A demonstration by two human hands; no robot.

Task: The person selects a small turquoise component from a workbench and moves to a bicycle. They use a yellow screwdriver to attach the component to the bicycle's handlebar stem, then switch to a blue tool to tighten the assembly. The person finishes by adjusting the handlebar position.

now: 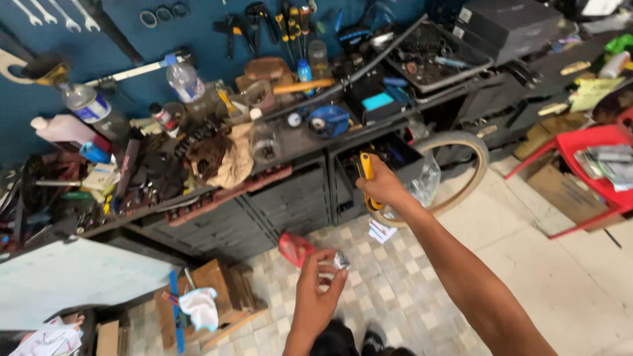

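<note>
My right hand (382, 188) is stretched toward the open drawer (379, 158) of the workbench and grips a yellow-handled tool (366, 175). Lower down, my left hand (316, 290) is raised over the tiled floor and pinches a small shiny metal part (340, 260) between fingers and thumb. A red packet (295, 248) lies on the floor just beyond the left hand. A white paper slip (381, 231) lies on the floor under my right forearm.
A dark workbench (224, 224) crowded with bottles, rags and tools runs along a blue wall hung with wrenches and pliers. A bicycle tyre (461, 165) leans at the bench. A red plastic stool (593, 171) stands right. Wood blocks and a white rag (198, 306) lie lower left.
</note>
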